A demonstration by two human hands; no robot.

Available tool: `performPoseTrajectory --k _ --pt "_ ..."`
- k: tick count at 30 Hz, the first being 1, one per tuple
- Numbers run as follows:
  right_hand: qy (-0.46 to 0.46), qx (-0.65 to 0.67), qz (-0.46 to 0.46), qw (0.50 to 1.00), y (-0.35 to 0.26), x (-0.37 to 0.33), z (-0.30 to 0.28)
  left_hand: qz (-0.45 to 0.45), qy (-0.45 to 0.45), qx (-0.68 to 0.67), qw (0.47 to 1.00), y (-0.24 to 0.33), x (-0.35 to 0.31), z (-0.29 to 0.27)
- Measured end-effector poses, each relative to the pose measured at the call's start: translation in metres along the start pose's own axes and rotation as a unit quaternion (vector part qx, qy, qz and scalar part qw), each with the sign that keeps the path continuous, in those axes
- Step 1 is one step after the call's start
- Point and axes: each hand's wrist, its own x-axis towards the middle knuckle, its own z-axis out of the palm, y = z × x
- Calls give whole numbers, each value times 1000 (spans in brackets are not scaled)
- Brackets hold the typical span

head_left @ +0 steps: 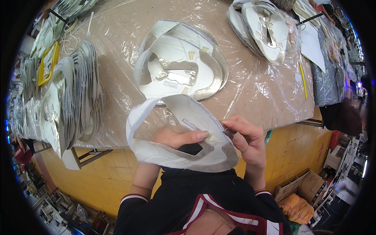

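Observation:
A white shoe upper [184, 158] with grey suede trim is held up over the table's near edge. My left hand [172, 138] reaches through its opening and is closed on it, with the thumb pressed flat on the white panel. At the upper's right edge, my right hand [248, 139] is closed in a pinch, the fingertips touching that edge. A small dark thing shows between these fingers, too small to name. Just beyond lies a small stack of similar shoe uppers [182, 88] with beige suede and shiny trim.
Clear plastic covers the brown table [266, 94]. Bundled uppers [76, 98] stand at the left beside a yellow plastic piece [47, 64]. More uppers [270, 33] lie far right, near a yellow pencil-like stick [303, 80]. Cardboard boxes [311, 186] and an orange sack [296, 208] sit on the floor.

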Motion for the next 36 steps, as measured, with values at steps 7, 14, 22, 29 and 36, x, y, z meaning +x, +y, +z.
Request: performPoseTrajectory --k 7,14,22,29,36 --pt "17 -66 -34 997 4 0 -3 -56 10 -24 998 -1 -2 3" --pt "72 -108 -64 990 7 0 0 -99 26 -70 992 7 -3 10" --pt "131 -222 -65 964 4 7 -9 -142 48 -65 987 17 -3 16" --pt "89 -168 -71 979 7 29 -17 -140 27 -25 989 18 2 18" --pt "60 -181 -100 976 10 45 -12 -108 17 -10 994 29 0 23"
